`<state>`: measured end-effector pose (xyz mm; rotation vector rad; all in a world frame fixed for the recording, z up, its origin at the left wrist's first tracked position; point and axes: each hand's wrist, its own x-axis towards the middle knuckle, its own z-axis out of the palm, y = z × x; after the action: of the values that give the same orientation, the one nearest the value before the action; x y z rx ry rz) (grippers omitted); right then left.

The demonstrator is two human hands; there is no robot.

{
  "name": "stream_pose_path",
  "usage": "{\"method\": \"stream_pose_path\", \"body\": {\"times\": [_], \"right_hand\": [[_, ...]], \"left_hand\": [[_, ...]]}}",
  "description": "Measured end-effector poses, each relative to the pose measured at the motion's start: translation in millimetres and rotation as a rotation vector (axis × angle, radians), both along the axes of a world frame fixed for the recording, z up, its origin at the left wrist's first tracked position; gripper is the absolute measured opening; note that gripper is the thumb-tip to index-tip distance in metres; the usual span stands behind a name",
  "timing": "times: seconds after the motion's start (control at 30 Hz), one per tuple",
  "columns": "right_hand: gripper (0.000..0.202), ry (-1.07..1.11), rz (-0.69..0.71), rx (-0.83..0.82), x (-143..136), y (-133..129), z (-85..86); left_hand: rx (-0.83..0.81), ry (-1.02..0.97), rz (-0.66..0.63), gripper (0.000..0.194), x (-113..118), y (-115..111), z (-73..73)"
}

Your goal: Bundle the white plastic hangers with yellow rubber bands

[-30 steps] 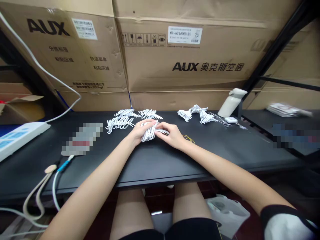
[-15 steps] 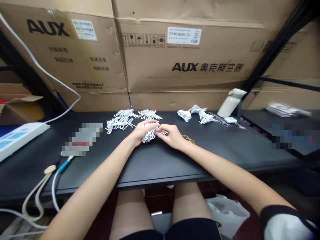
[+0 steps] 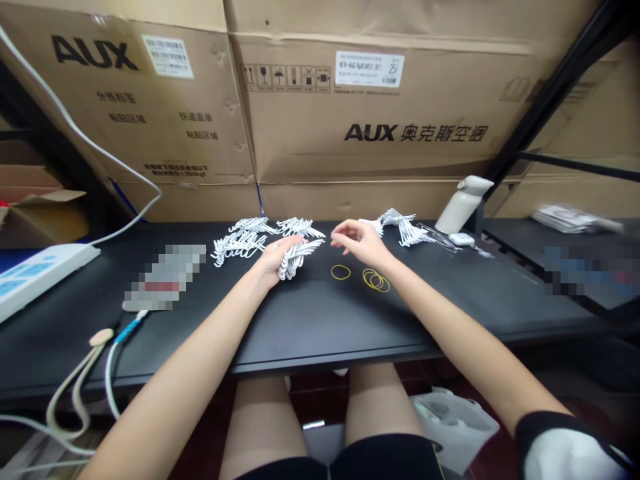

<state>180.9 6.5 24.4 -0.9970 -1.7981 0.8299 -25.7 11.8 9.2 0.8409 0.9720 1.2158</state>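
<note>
My left hand (image 3: 276,259) is closed around a bundle of white hooks (image 3: 294,260), their curved ends pointing down and the straight ends spreading to the right. To the right of that bundle, my right hand (image 3: 361,243) hovers above the table with fingers loosely curled and apart, and I see nothing in it. Below it lie a single yellow rubber band (image 3: 341,272) and a small group of yellow rubber bands (image 3: 375,280). Behind my left hand rest several loose piles of white hooks (image 3: 239,247). Gathered bundles of hooks (image 3: 400,223) lie beyond my right hand, which partly hides one of them.
A white bottle (image 3: 464,205) and a small white case (image 3: 461,239) stand at the back right. At the left are a blurred-out phone (image 3: 165,277) on a cable and a power strip (image 3: 45,270). Large cardboard boxes (image 3: 300,153) line the back of the black table (image 3: 320,333).
My right hand has let go of the hook bundle and moved right and slightly up. The bundle stays in my left hand, now tilted. The single rubber band has come into view.
</note>
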Motion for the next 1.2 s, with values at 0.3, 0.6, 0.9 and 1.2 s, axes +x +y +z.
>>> {"method": "stream_pose_path", "body": {"times": [0.3, 0.6, 0.9, 1.2], "right_hand": [[0.004, -0.536, 0.094, -0.212, 18, 11, -11.4], [0.023, 0.322, -0.085, -0.154, 2, 9, -1.5], [0.020, 0.597, 0.091, -0.422, -12, -3, -2.6], [0.034, 0.355, 0.071, -0.161, -17, -14, -2.4]], "left_hand": [[0.031, 0.073, 0.011, 0.024, 2, 0, -3.8], [0.231, 0.322, 0.116, 0.041, 5, -6, -4.0], [0.253, 0.284, 0.156, 0.043, 6, -5, -4.7], [0.200, 0.213, 0.160, 0.044, 7, -5, -1.2]]}}
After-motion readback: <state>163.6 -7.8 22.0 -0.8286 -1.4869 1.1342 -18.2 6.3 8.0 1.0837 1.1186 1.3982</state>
